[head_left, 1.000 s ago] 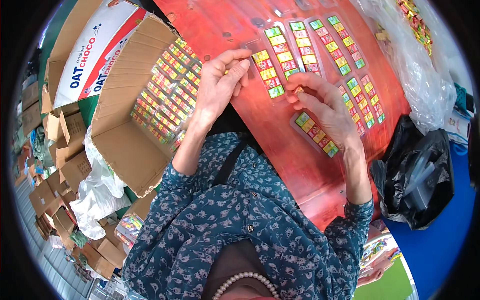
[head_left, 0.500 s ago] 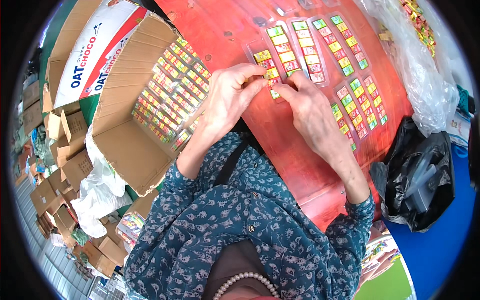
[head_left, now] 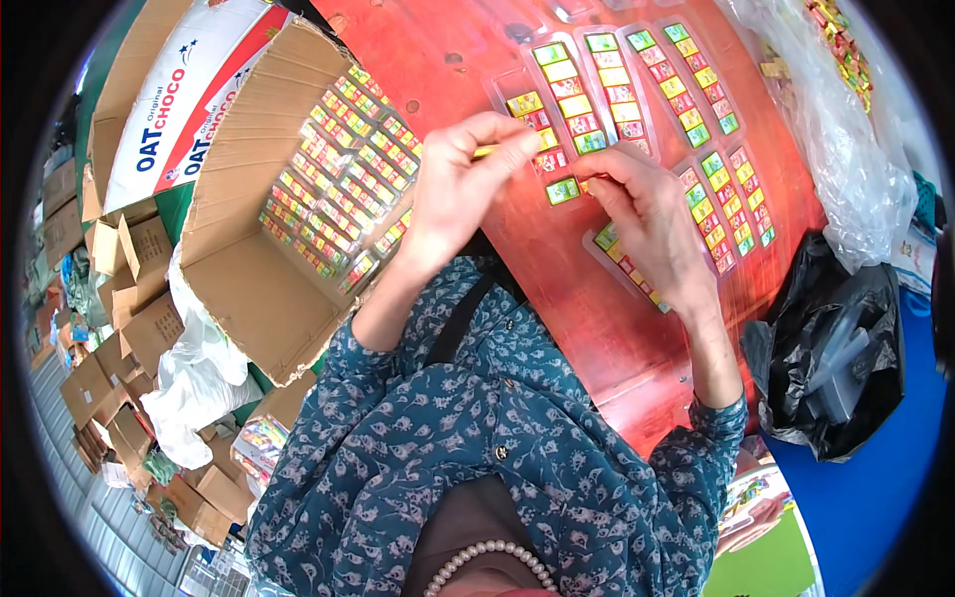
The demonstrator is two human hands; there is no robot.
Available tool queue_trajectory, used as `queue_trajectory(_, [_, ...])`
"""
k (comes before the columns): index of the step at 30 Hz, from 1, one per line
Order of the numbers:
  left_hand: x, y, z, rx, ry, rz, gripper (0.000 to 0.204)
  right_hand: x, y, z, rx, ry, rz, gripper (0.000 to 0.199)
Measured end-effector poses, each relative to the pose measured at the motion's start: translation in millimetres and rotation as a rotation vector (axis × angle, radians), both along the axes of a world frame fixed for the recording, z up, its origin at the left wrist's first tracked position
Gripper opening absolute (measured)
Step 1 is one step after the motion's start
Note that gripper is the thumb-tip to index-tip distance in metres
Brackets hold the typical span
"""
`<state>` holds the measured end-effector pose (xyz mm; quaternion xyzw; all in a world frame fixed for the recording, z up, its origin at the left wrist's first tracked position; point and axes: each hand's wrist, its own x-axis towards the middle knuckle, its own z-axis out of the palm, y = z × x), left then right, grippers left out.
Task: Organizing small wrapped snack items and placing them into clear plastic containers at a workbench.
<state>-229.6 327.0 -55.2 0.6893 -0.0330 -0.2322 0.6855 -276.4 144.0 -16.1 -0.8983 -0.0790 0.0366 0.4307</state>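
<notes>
Over the red wooden worktop (head_left: 597, 328), the left hand (head_left: 458, 194) pinches a small yellow wrapped candy (head_left: 484, 151) in its fingertips, the right hand (head_left: 652, 214) presses bent fingers on a clear plastic tray of colourful candies (head_left: 542, 139), with the open brown cardboard box (head_left: 249, 298) of candy strips left.

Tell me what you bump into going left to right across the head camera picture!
Small cardboard boxes → big open carton of candy trays → left hand → right hand → black plastic bag.
</notes>
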Motion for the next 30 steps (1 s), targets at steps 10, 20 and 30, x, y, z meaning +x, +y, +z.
queue_trajectory(10, [6,6,-1,-0.683,0.675,-0.227,0.058,10,27,15,0.542,0.233,-0.149,0.013])
queue_trajectory(20, [2,6,5,-0.571,0.639,-0.093,0.06,10,37,7,0.142,-0.1,0.069,0.01])
queue_trajectory(30, [2,20,1,-0.276,0.217,0.108,0.027,12,3,6,-0.17,-0.181,0.045,0.005])
